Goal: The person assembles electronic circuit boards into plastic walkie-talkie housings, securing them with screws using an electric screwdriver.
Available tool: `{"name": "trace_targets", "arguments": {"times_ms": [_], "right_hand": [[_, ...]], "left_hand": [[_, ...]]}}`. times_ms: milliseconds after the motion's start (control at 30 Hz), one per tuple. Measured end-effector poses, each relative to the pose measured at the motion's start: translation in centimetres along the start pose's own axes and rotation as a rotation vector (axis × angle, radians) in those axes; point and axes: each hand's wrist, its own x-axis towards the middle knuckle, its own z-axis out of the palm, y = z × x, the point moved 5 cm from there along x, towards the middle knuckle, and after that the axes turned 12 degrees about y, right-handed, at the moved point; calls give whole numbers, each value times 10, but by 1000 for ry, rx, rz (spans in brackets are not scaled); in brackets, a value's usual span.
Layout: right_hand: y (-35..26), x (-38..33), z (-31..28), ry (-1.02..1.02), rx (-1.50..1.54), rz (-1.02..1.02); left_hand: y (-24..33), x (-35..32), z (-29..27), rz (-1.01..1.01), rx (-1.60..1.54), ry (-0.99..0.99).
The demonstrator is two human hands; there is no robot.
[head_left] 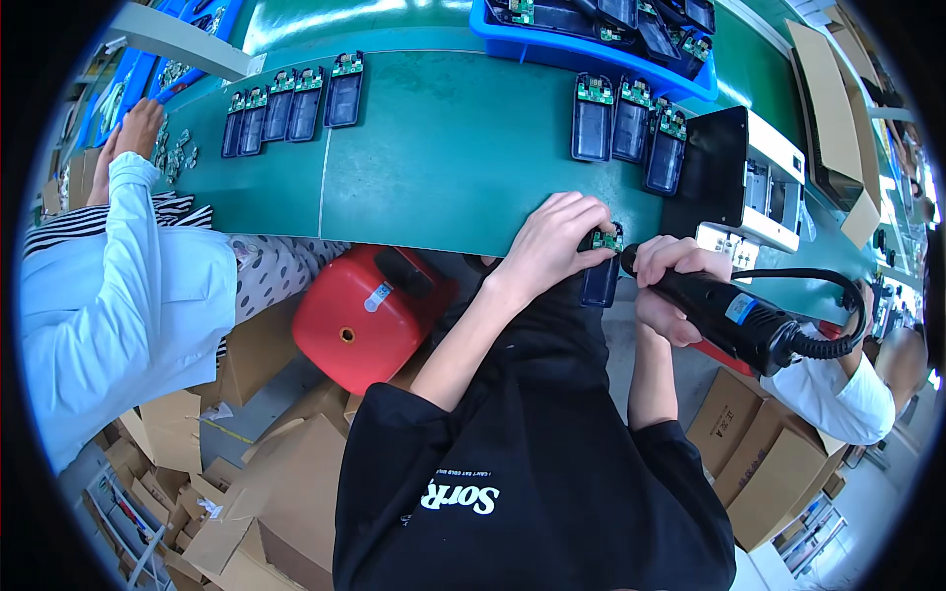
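Note:
My left hand (555, 239) grips a dark plastic housing (599, 286) by its upper end, just off the table's near edge. A small green circuit board (608, 239) sits at that end, beside my fingertips. In my right hand (680, 271) is a black electric screwdriver (729, 310), fingers wrapped round its body, with a coiled cable at its rear. Its front end points left at the circuit board; whether the tip touches is hidden. Several similar housings with green boards (591, 118) stand on the table beyond my hands.
More housings (345, 91) form a row at the left. A blue bin (591, 46) full of housings is at the back, and a black-and-white machine (754, 182) at the right. Co-workers sit on both sides, one in a light blue sleeve (128, 246). A red stool (345, 320) stands below the table.

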Motion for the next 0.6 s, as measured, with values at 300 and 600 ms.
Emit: {"name": "trace_targets", "arguments": {"times_ms": [300, 600], "right_hand": [[7, 1, -1, 19, -2, 31], [8, 4, 3, -32, -72, 52]], "left_hand": [[1, 2, 1, -56, -76, -37], [2, 4, 1, -27, -91, -54]]}}
